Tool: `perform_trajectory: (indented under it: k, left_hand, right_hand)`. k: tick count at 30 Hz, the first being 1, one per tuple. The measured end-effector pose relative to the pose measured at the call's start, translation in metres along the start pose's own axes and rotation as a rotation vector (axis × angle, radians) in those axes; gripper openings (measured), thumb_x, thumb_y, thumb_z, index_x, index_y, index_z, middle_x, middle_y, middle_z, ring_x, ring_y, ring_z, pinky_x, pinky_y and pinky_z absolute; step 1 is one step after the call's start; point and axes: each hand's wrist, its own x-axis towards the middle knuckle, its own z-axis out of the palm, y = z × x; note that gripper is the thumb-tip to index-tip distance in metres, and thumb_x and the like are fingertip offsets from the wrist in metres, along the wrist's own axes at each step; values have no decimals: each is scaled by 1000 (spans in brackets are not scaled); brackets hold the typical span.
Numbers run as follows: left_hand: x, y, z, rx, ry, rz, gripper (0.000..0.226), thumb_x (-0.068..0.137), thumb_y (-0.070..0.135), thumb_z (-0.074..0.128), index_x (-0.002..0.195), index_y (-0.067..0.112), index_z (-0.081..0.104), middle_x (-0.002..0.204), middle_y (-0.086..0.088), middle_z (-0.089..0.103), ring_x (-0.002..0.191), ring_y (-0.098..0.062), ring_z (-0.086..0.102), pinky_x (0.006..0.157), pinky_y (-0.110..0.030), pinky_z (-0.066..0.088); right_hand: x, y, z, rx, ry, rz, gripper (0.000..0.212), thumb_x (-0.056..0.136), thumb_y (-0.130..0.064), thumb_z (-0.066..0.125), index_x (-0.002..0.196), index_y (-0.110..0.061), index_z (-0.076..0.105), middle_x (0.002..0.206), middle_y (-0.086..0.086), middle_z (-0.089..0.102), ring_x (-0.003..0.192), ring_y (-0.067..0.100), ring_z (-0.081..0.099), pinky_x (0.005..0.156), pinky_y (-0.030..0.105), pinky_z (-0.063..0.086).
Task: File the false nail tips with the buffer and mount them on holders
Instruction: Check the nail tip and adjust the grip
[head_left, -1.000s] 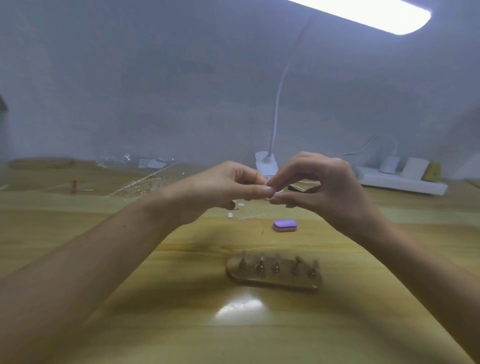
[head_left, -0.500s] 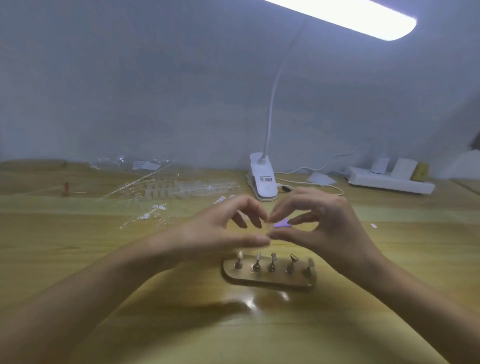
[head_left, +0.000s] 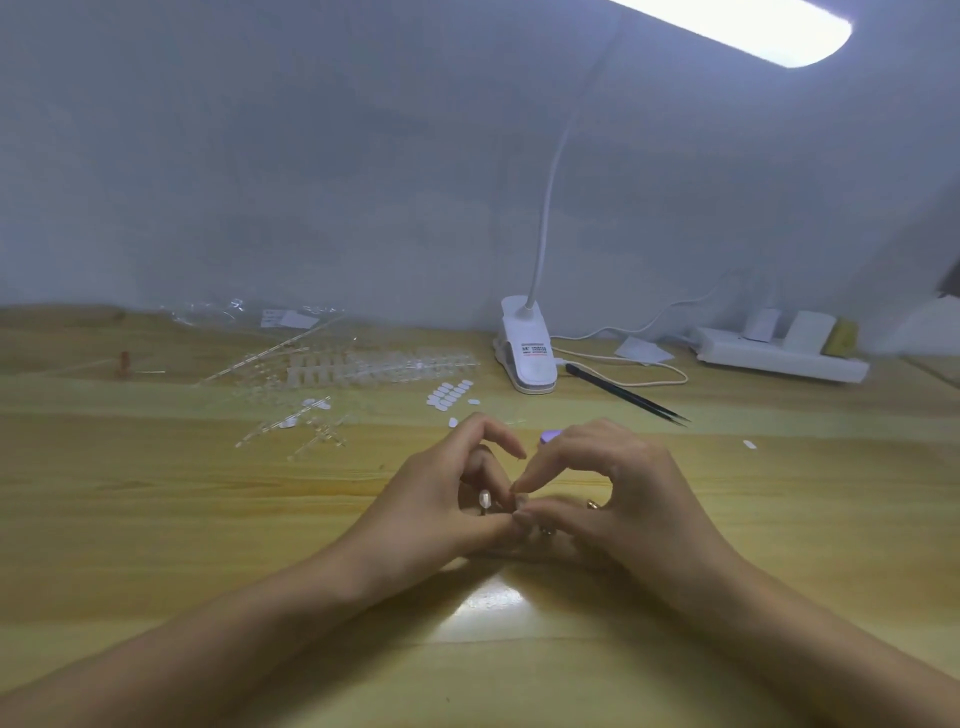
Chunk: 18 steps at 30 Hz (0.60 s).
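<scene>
Nail tip (head_left: 484, 499): one looks mounted on holders (head_left: 592, 503) | left hand (head_left: 441, 501), right hand (head_left: 618, 493) curled, fingertips meeting there; I cannot tell what they pinch | loose tips (head_left: 449, 393) remain unfiled.

Light: we see a lamp (head_left: 743, 31) glowing above the right hand (head_left: 623, 493).
Glare: table (head_left: 493, 603) patch just below that hand.
Edges: we find them bowed.

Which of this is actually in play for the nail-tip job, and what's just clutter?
In play: nail tip on its stem; holder stand, mostly covered; purple buffer; loose nail tips; clear tip racks.
Clutter: clip lamp; black tweezers; power strip.
</scene>
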Motion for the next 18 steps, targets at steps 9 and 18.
perform_trajectory:
  k: [9, 18]
  left_hand:
    - [1, 0, 0, 27, -2, -27, 45, 78, 11, 79, 110, 28, 53, 71, 9, 65, 61, -3, 54, 61, -11, 41]
    - [0, 1, -1, 12, 1, -48, 52, 78, 11, 80, 117, 30, 51, 70, 8, 66, 57, -2, 52, 60, -11, 42]
  right_hand:
    - [0, 3, 2, -11, -3, -52, 14, 70, -23, 88, 79, -24, 77, 83, -12, 73, 94, 19, 64, 88, 47, 50]
    - [-2, 1, 4, -80, -2, -36, 12, 71, -27, 86, 78, -27, 76, 81, -16, 71, 96, 18, 61, 88, 49, 48]
